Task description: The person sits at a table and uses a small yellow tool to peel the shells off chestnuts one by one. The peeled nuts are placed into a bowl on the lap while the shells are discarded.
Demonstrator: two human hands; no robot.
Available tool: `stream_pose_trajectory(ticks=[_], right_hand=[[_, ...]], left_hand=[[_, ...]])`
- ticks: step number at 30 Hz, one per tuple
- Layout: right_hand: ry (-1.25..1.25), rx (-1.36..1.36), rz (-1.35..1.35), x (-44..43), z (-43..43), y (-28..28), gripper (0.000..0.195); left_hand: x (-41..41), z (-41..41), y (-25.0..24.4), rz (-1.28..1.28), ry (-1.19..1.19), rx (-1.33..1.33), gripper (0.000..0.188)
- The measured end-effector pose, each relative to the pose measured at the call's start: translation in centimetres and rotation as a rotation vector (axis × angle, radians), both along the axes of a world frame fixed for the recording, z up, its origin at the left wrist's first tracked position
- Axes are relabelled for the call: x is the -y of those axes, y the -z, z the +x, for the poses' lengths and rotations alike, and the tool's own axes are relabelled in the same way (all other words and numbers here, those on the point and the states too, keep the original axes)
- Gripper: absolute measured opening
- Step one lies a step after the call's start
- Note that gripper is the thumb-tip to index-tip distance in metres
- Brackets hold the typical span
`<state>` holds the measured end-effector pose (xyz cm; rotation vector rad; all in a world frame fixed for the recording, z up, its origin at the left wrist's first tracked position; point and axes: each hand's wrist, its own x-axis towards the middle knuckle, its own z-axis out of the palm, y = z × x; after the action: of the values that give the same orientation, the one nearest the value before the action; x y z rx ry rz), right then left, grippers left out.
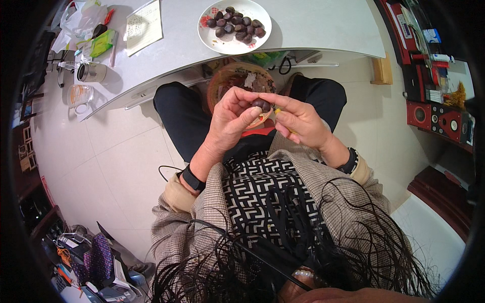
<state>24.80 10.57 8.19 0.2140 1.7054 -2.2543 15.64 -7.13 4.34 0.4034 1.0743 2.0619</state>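
A dark brown chestnut (261,103) is pinched between the thumb and fingers of my left hand (230,116). My right hand (299,118) grips a small tool with a yellow handle (278,111), mostly hidden by the fingers. Its index fingertip meets the top of the chestnut. Whether a blade touches the shell is too small to tell. Below both hands, between my knees, stands a round waste bin (218,81) with scraps inside. On the table beyond, a white plate (227,46) carries several more chestnuts (239,28).
The grey-white table (314,28) has its near edge just past my knees. At its left are a handwritten sheet (144,28), a green packet (103,43), a jar (91,72), a clear plastic container (80,95) and a plastic bag (81,21). Red speakers (435,121) stand at right.
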Motion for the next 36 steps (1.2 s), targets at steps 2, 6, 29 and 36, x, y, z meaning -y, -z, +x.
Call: stream_pose_trajectory(ticks=[2,6,29,36], right_hand=[[-0.012,0.031,-0.083,-0.1,-0.1,-0.1,0.04],[-0.03,0.088,-0.21,-0.4,-0.1,0.1,0.04],[-0.001,0.133,-0.199,-0.4,0.3,0.1,0.038],[0.007,0.202,-0.265,-0.4,0.6,0.4,0.038]], left_hand=[[0.0,0.0,-0.2,0.007,0.013,0.003,0.022],[0.3,-0.2,-0.1,0.018,0.042,-0.021,0.022],[0.3,-0.2,-0.3,-0.017,0.079,-0.048,0.019],[0.6,-0.7,-0.1,-0.039,0.139,-0.014,0.019]])
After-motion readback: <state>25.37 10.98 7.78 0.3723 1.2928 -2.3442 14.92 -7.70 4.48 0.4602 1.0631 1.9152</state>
